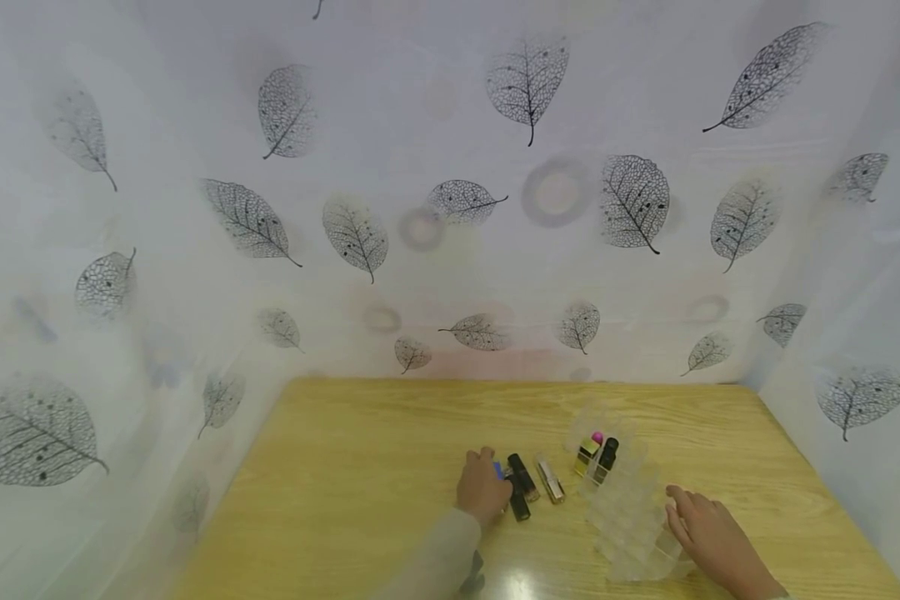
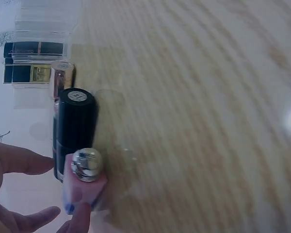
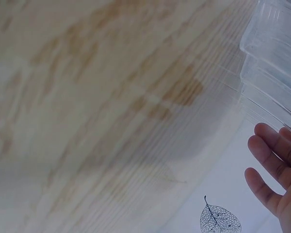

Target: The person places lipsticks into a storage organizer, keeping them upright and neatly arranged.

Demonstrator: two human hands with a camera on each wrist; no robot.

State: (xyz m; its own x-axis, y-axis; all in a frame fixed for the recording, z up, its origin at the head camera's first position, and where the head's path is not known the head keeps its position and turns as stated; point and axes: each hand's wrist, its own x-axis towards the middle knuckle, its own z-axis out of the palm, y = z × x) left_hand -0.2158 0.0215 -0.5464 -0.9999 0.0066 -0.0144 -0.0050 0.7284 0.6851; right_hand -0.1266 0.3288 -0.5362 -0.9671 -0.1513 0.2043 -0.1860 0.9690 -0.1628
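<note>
My left hand (image 1: pixel 483 487) reaches to a small cluster of lipsticks on the table. In the left wrist view its spread fingers are at a pink container (image 2: pixel 80 191) with a round silver top; one fingertip overlaps its lower end. Right behind stands a black lipstick tube (image 2: pixel 77 119). Two black tubes lie near this hand, one farther back (image 1: pixel 522 477), along with a silver tube (image 1: pixel 550 479). My right hand (image 1: pixel 716 533), fingers loosely extended, is beside the stepped clear organizer (image 1: pixel 622 521); whether it touches the organizer cannot be told.
Inside the organizer's far part stand a gold-and-black lipstick (image 1: pixel 587 457) and a black tube (image 1: pixel 607 458); a magenta tip (image 1: pixel 597 437) shows behind them. The wooden table (image 1: pixel 360 467) meets leaf-patterned sheeting (image 1: pixel 450 275) at the back and both sides.
</note>
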